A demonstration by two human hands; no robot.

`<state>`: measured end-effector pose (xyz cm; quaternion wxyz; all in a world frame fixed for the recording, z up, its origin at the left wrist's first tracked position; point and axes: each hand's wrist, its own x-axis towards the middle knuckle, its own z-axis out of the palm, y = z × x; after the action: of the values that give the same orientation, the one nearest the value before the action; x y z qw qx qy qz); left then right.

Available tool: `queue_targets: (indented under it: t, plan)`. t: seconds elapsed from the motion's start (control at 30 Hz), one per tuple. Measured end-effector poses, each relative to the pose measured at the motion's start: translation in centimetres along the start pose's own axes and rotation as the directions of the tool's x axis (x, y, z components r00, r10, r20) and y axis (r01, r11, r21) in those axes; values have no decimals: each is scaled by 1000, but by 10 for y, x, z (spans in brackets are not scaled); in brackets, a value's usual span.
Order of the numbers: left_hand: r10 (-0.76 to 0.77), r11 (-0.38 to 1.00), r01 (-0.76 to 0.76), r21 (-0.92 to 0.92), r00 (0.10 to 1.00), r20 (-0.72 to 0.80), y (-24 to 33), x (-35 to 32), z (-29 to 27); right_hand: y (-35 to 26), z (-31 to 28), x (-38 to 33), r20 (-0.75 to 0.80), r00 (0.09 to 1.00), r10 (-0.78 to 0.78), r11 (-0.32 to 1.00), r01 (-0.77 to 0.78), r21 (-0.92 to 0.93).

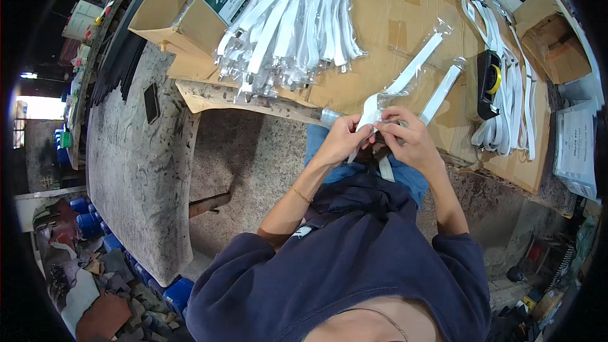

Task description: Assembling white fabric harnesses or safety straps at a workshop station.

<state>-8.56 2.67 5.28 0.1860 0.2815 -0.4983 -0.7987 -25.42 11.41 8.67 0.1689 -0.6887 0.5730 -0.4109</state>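
Note:
A flat white strap [411, 71], partly inside a clear plastic sleeve, runs from my hands toward the far side of the cardboard-covered table. My left hand [346, 139] pinches its near end, fingers closed. From the other side my right hand [410, 137] grips the same end, thumb and fingertips close to the left ones. Just right of it lies a second white strap [442, 94] in clear plastic, apart from my fingers. A large pile of bagged white straps [297, 22] covers the table's far left. What my fingertips do to the sleeve is partly hidden.
Loose white straps [506, 104] lie at the right beside a black case with a yellow ring [488, 84]. An open cardboard box [155, 19] stands far left, an opened carton [554, 44] far right. A phone [152, 103] rests on the grey side table [130, 171]. Clear packets [576, 145] sit at the right edge.

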Motion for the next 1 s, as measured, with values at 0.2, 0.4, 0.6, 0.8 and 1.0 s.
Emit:
queue_targets:
  t: [0.2,0.4,0.6,0.8,1.0]
  plan:
    - [-47,989,55,134,997,-64,-4,7,27,13,-13,-11,-67,987,149,975,-135,176]
    - [-23,983,36,179,997,-73,-6,18,44,15,-30,-14,-161,985,70,997,-72,-8]
    - [-44,999,45,5,995,-84,-4,22,49,17,-29,-20,-197,980,-25,997,9,-82]
    - [-43,998,46,45,997,-62,-3,24,37,27,-28,-19,-140,990,16,1000,-14,13]
    - [-37,997,41,60,997,-60,-3,21,35,26,-37,-2,6,996,-92,978,92,-187]
